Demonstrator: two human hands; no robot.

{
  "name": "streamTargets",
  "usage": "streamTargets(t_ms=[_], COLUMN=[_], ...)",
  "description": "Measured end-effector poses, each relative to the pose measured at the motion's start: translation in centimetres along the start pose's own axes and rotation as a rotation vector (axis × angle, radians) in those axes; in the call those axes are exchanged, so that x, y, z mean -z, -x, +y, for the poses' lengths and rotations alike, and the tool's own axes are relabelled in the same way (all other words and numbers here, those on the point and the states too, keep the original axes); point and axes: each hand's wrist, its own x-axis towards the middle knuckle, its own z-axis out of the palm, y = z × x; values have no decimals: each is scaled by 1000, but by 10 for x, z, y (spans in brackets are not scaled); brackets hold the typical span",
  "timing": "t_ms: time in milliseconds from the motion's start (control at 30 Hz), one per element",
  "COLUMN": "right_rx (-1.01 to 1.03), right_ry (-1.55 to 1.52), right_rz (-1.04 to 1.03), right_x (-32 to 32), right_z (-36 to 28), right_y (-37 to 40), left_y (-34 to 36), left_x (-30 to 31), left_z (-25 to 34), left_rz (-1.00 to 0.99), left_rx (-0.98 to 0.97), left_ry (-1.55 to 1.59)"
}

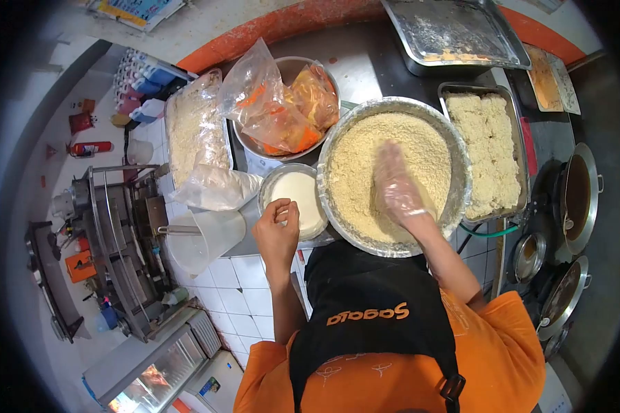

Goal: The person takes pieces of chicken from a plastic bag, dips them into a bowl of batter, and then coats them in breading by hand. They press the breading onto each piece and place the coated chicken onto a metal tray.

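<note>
My right hand (398, 189), in a clear plastic glove, lies over the pale yellow breadcrumbs (355, 158) in a large metal bowl (328, 213). Its fingers point away from me, stretched out and somewhat blurred; nothing shows in its grip, though what lies under the palm is hidden. My left hand (278, 224) is bare and hovers at the near left edge of a smaller bowl of white batter (296, 196). Its fingers are curled in towards the thumb, and I see nothing in them.
Right of the crumbs stands a tray of breaded pieces (486, 151). Behind the batter, a metal bowl (289, 65) holds bagged orange-yellow food (275, 117). A crumb-filled tray (196, 124) and white plastic container (210, 241) are left. Large pans (579, 199) sit far right.
</note>
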Motion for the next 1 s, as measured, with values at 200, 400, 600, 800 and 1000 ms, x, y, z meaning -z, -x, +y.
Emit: streamTargets(t_ms=[200, 400, 600, 800, 1000], right_rx=[-558, -596, -500, -380, -559], right_ry=[-250, -434, -713, -408, -137], right_rz=[-674, -382, -211, -294, -653], right_x=[82, -21, 42, 79, 24], right_z=[-4, 44, 34, 0, 3], right_y=[-50, -9, -22, -2, 22], left_y=[5, 9, 12, 11, 11], left_x=[13, 15, 18, 18, 13], left_z=[-18, -24, -15, -5, -17], left_rz=[33, 47, 83, 62, 41], left_rx=[-26, -4, 14, -28, -34], left_ry=[-46, -57, -41, -115, -152])
